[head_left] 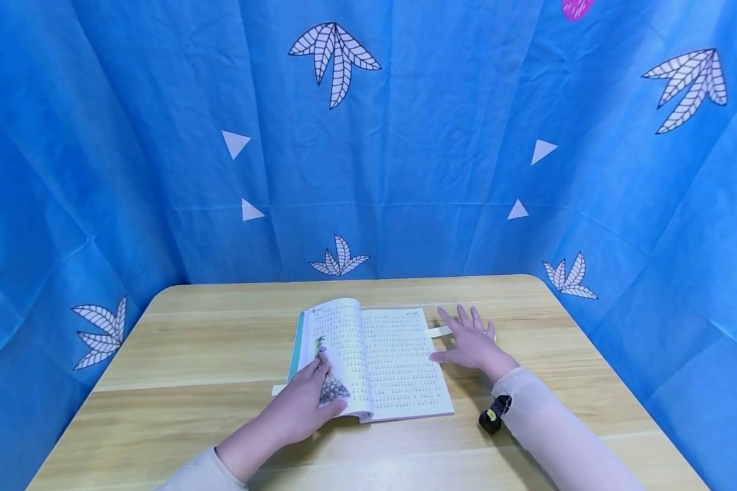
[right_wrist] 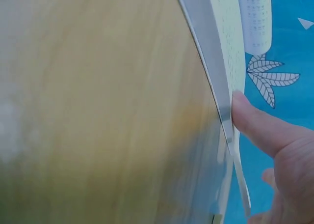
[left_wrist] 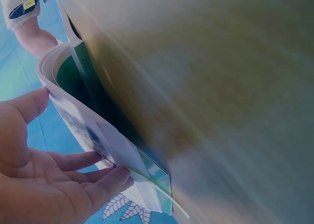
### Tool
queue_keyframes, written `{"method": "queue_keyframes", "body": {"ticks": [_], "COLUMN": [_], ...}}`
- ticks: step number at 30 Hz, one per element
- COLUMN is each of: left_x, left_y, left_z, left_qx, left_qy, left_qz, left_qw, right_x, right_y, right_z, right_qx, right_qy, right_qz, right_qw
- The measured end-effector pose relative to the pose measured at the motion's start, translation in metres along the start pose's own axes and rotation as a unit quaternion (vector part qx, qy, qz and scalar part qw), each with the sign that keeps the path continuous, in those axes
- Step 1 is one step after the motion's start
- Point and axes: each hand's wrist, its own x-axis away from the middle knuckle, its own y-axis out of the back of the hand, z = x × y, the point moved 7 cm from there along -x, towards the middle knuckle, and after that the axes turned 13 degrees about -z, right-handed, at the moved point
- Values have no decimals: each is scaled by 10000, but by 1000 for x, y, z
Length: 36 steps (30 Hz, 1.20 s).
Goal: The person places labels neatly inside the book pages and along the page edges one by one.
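An open book [head_left: 405,368] lies on the wooden table, its right page flat and covered in small print. The left-hand pages bulge upward near the spine, and a plant picture shows on them. My left hand [head_left: 307,402] rests on that left page with the fingers extended and the thumb near the lower edge. Fingers spread, my right hand [head_left: 469,344] lies just right of the book, its thumb touching the page's right edge. A white strip [head_left: 440,331] sticks out from the book's right side and runs under this hand. Another pale strip end [head_left: 278,389] shows left of the book.
The wooden table [head_left: 190,354] extends around the book on all sides. A blue curtain [head_left: 436,136] with leaf prints hangs behind the table and along both sides. A small black device [head_left: 494,416] is worn at the right wrist.
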Motion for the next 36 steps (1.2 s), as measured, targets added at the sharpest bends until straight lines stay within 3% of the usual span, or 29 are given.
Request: {"method": "queue_keyframes", "body": {"ticks": [23, 29, 36], "left_x": [1, -4, -8], "left_y": [-6, -5, -6], "left_z": [-7, -11, -18], "left_qx": [-67, -197, -416], "left_qy": [63, 73, 319], "left_qz": [65, -200, -381], "left_qw": [9999, 9996, 9979], "right_x": [7, 7, 3], "right_y": [0, 1, 1], "right_z": [0, 1, 0], "right_qx": [-184, -210, -63], "right_qy": [-111, -115, -107], "right_qz": [8, 49, 36], "right_qw": [9998, 9997, 9999]}}
